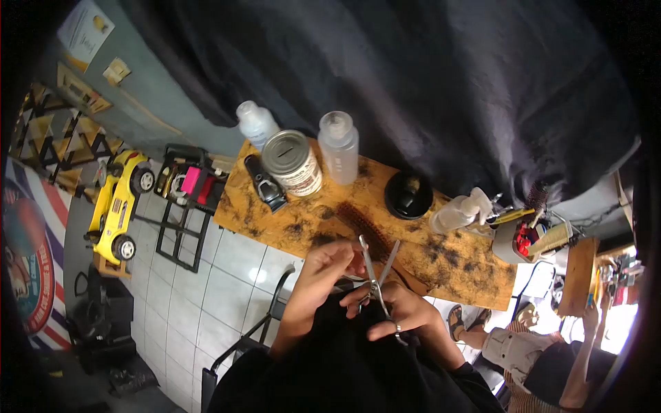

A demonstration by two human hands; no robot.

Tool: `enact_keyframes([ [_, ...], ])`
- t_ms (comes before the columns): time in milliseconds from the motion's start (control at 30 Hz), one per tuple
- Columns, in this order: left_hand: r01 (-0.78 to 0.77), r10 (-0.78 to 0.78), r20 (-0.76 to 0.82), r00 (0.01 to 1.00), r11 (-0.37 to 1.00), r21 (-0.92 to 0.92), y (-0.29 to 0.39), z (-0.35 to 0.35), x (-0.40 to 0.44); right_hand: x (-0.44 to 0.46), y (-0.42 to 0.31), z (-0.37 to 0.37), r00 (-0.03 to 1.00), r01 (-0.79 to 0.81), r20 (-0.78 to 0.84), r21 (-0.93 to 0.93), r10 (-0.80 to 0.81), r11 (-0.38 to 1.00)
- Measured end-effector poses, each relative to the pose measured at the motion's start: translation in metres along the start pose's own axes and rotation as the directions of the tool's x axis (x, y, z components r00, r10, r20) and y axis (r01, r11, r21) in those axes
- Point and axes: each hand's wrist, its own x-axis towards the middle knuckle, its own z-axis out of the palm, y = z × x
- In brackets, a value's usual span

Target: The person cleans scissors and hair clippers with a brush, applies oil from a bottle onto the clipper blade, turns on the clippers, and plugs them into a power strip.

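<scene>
In front of my chest, my right hand (406,310) holds a pair of metal scissors (372,281), with a finger and the thumb at the handle loops. The two blades stand apart and point up toward the table. Close beside the left blade is my left hand (323,272), its fingers curled in; whatever lies between the fingertips is hidden. Just beyond the hands, a brown bristled comb or brush (358,221) lies on the wooden table (310,230), among patches of dark hair clippings.
A hair clipper (266,186), a tin (292,165), a clear bottle (339,148), a white bottle (256,124), a black bowl (407,196), a spray bottle (460,210) and a tool holder (513,244) stand on the table. A person (537,358) is at right; a yellow toy car (118,206) is at left.
</scene>
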Motion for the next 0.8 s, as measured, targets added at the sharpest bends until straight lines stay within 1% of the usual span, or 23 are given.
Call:
enact_keyframes([
  [33, 0.014, -0.014, 0.028, 1.0, 1.0, 0.002, 0.008, 0.01, -0.001, -0.002, -0.004, 0.004, 0.987, -0.115, -0.134, -0.183, 0.091, 0.976],
  [67, 0.023, -0.026, 0.011, 1.0, 0.987, 0.159, 0.019, 0.027, -0.005, -0.005, -0.009, 0.007, 0.944, -0.255, -0.29, -0.338, 0.158, 0.906],
  [100, 0.031, -0.032, -0.002, 0.999, 0.95, 0.311, 0.025, 0.038, -0.008, -0.007, -0.015, 0.008, 0.919, -0.337, -0.363, -0.515, 0.155, 0.788],
  [133, -0.04, 0.013, 0.059, 0.998, 0.882, 0.47, 0.022, 0.04, -0.008, -0.007, -0.018, 0.012, 0.887, -0.381, -0.447, -0.56, 0.12, 0.736],
  [167, -0.089, 0.042, 0.089, 0.995, 0.772, 0.63, 0.013, 0.034, -0.006, -0.005, -0.019, 0.015, 0.851, -0.428, -0.52, -0.597, 0.079, 0.679],
  [200, -0.076, 0.052, 0.056, 0.997, 0.713, 0.698, 0.016, 0.044, -0.006, -0.007, -0.019, 0.018, 0.836, -0.442, -0.544, -0.591, 0.072, 0.675],
  [233, -0.061, 0.069, 0.021, 0.997, 0.647, 0.76, 0.019, 0.055, -0.005, -0.008, -0.018, 0.02, 0.793, -0.529, -0.604, -0.621, 0.077, 0.579],
  [267, -0.07, 0.062, 0.039, 0.997, 0.648, 0.759, 0.014, 0.058, -0.003, -0.01, -0.018, 0.022, 0.748, -0.609, -0.66, -0.636, 0.076, 0.474],
  [300, -0.069, 0.08, 0.017, 0.997, 0.705, 0.706, 0.009, 0.061, -0.001, -0.013, -0.015, 0.024, 0.738, -0.618, -0.671, -0.628, 0.072, 0.472],
  [333, -0.069, 0.098, -0.009, 0.995, 0.758, 0.649, 0.007, 0.063, 0.0, -0.016, -0.01, 0.025, 0.719, -0.61, -0.695, -0.644, -0.018, 0.462],
  [367, -0.073, 0.095, 0.002, 0.995, 0.757, 0.65, 0.008, 0.065, 0.002, -0.017, -0.008, 0.025, 0.696, -0.601, -0.709, -0.661, -0.111, 0.449],
  [433, -0.173, 0.17, 0.086, 0.982, 0.605, 0.777, 0.012, 0.07, 0.004, -0.024, -0.013, 0.024, 0.686, -0.596, -0.722, -0.63, -0.092, 0.498],
  [467, -0.176, 0.167, 0.093, 0.982, 0.603, 0.778, 0.013, 0.07, 0.005, -0.028, -0.017, 0.024, 0.682, -0.585, -0.728, -0.6, -0.068, 0.545],
  [500, -0.098, 0.115, 0.026, 0.993, 0.68, 0.727, 0.014, 0.069, 0.005, -0.031, -0.022, 0.024, 0.678, -0.587, -0.732, -0.597, -0.072, 0.547],
  [533, -0.018, 0.057, -0.037, 0.998, 0.747, 0.665, 0.015, 0.068, 0.006, -0.036, -0.028, 0.024, 0.693, -0.49, -0.716, -0.551, -0.081, 0.675],
  [567, -0.058, 0.087, -0.024, 0.996, 0.824, 0.564, 0.008, 0.063, 0.008, -0.041, -0.035, 0.024, 0.708, -0.38, -0.7, -0.491, -0.095, 0.784],
  [600, -0.024, 0.053, -0.06, 0.997, 0.912, 0.41, 0.002, 0.06, 0.01, -0.047, -0.043, 0.024, 0.704, -0.38, -0.704, -0.49, -0.098, 0.785],
  [633, 0.011, 0.012, -0.092, 0.996, 0.971, 0.24, -0.002, 0.059, 0.012, -0.055, -0.05, 0.024, 0.736, -0.313, -0.657, -0.544, -0.163, 0.778],
  [667, 0.014, 0.008, -0.09, 0.996, 0.97, 0.242, -0.004, 0.06, 0.013, -0.062, -0.055, 0.024, 0.763, -0.243, -0.606, -0.594, -0.227, 0.767],
  [700, 0.093, -0.089, -0.051, 0.995, 0.991, 0.097, -0.007, 0.061, 0.015, -0.068, -0.059, 0.023, 0.76, -0.244, -0.608, -0.594, -0.229, 0.767],
  [733, 0.179, -0.179, 0.003, 0.984, 0.983, -0.047, -0.009, 0.064, 0.018, -0.073, -0.062, 0.021, 0.769, -0.205, -0.563, -0.666, -0.303, 0.717],
  [767, 0.182, -0.182, 0.009, 0.983, 0.982, -0.046, -0.015, 0.068, 0.02, -0.078, -0.064, 0.02, 0.774, -0.167, -0.512, -0.732, -0.372, 0.66],
  [800, 0.28, -0.276, 0.054, 0.96, 0.954, -0.106, -0.024, 0.074, 0.022, -0.083, -0.064, 0.019, 0.736, -0.217, -0.525, -0.781, -0.427, 0.585],
])
